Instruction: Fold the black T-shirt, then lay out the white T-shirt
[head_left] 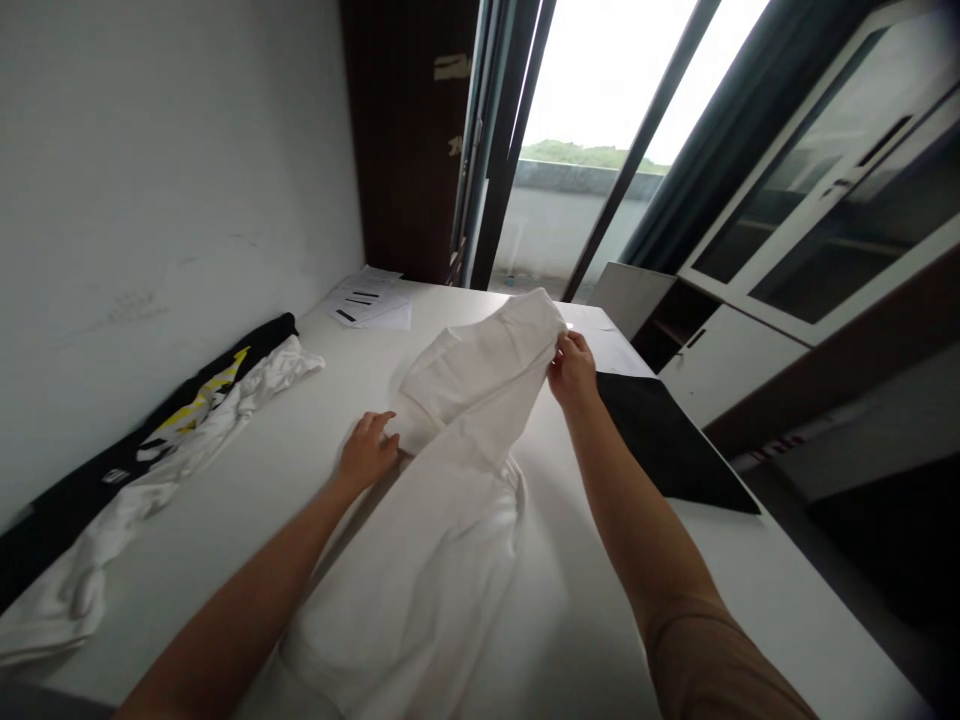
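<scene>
A white garment [442, 510] stretches along the white table [600, 600] from its near edge towards the window, and its exact kind is hard to tell. One part of it lies folded across the rest, with creases in the middle. My right hand [574, 370] pinches the far right corner of the cloth, which is lifted a little off the table. At the garment's left edge is my left hand [369, 450], its index finger and thumb stretched apart and close to the fabric. Whether those fingertips touch the cloth is unclear.
Against the left wall, a black garment with yellow print [202, 395] lies beside a crumpled white cloth [135, 515]. Printed papers [371, 300] rest at the far left corner. A flat black sheet [667, 440] lies by the right edge. Cabinets [750, 350] stand beyond it.
</scene>
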